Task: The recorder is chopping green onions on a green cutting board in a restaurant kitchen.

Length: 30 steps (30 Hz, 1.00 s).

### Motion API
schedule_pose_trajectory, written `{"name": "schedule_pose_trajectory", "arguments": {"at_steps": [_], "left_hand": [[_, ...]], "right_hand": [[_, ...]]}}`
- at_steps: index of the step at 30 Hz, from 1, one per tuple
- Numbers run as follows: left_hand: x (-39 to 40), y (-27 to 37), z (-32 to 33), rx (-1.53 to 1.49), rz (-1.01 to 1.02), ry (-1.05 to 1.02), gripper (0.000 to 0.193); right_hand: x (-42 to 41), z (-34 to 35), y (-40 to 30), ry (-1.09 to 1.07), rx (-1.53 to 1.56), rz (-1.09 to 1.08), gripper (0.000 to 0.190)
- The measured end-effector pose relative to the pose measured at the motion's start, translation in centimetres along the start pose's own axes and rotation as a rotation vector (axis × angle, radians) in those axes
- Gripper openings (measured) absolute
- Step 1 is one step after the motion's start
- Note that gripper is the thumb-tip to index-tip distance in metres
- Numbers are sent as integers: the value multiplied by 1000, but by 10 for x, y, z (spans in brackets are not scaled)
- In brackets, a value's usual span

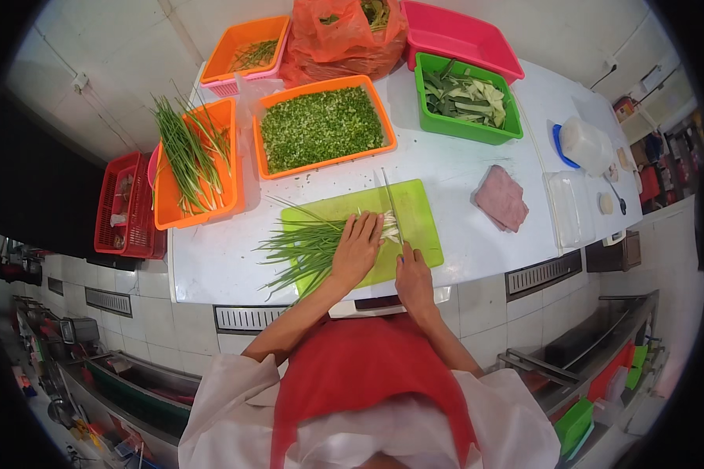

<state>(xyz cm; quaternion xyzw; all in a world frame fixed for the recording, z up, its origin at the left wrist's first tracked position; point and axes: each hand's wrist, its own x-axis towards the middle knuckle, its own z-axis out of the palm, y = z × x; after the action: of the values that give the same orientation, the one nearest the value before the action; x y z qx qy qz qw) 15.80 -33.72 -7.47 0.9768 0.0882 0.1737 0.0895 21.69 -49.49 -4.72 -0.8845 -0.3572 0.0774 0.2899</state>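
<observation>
A bunch of green onions [311, 240] lies across the left part of a green cutting board [419, 234], its white ends towards the right. My left hand [356, 246] presses flat on the bunch near those ends, holding it against the board. In my right hand [413, 275] is the handle of a kitchen knife [391, 205], whose blade points away from me beside the white ends. Beyond the board, an orange tray [328, 170] holds chopped green onion [322, 126]. More whole green onions [190, 158] lie in an orange bin [234, 193] at the left.
A green bin [469, 133] with leafy trimmings, a pink bin [463, 29], a red plastic bag [346, 47] and another orange bin [246, 41] stand at the back. A folded pinkish cloth [500, 198] lies right of the board. Red baskets [130, 205] stand beyond the table's left edge.
</observation>
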Motion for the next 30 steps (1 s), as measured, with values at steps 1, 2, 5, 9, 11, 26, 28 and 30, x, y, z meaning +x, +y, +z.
{"name": "schedule_pose_trajectory", "arguments": {"at_steps": [1,2,5,9,11,26,28,30], "left_hand": [[1,2,0,14,-17,4,57],[2,5,0,28,-34,7,56],[1,9,5,53,-69,33,55],[4,12,8,23,-97,68,52],[4,8,8,-92,-100,106,51],[-3,-4,14,-346,-62,197,54],[-2,-8,8,-365,-58,188,57],[-2,-10,2,-389,-51,179,60]], "right_hand": [[-1,3,-3,-13,-22,12,40],[-1,4,-4,-26,-44,24,40],[4,2,-1,-39,-37,-3,39],[7,-3,9,-24,14,-28,39],[11,-5,19,41,122,-52,39],[72,-7,13,-65,-600,-698,68],[79,-2,23,-97,-579,-725,67],[83,1,30,-129,-562,-748,66]]}}
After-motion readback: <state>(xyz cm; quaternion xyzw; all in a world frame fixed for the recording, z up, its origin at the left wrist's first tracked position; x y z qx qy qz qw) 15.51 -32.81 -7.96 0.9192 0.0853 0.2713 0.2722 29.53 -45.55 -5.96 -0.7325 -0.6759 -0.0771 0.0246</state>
